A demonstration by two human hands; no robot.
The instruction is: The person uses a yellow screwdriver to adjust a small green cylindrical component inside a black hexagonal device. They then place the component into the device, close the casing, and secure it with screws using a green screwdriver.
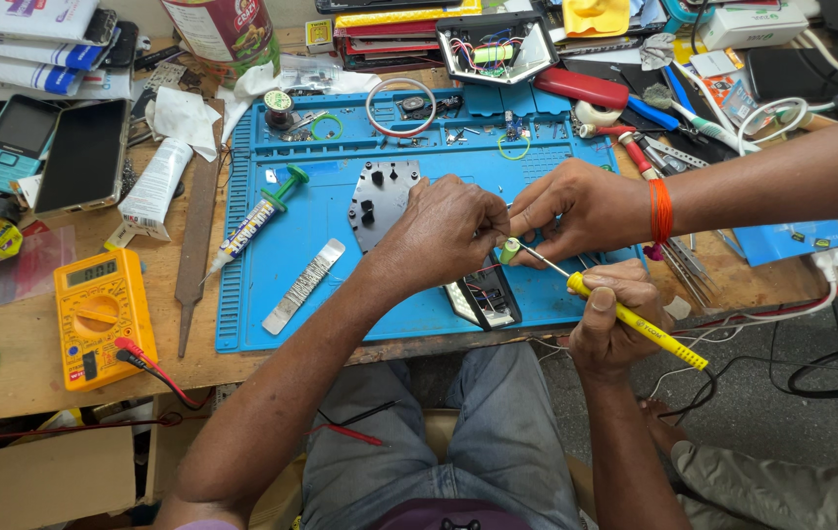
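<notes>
My left hand is over the blue work mat, its fingers pinched on a small green cylindrical part. Another person's hand, with an orange thread on the wrist, reaches in from the right and grips the same part from the other side. My right hand holds a yellow-handled soldering iron whose thin metal tip points up-left to the green part. Just below the part, a small open device with wires lies on the mat's front edge.
A dark grey plate, a syringe tube and a metal strip lie on the mat. A yellow multimeter, a file, phones and a white tube lie left. Pliers and tools crowd the right.
</notes>
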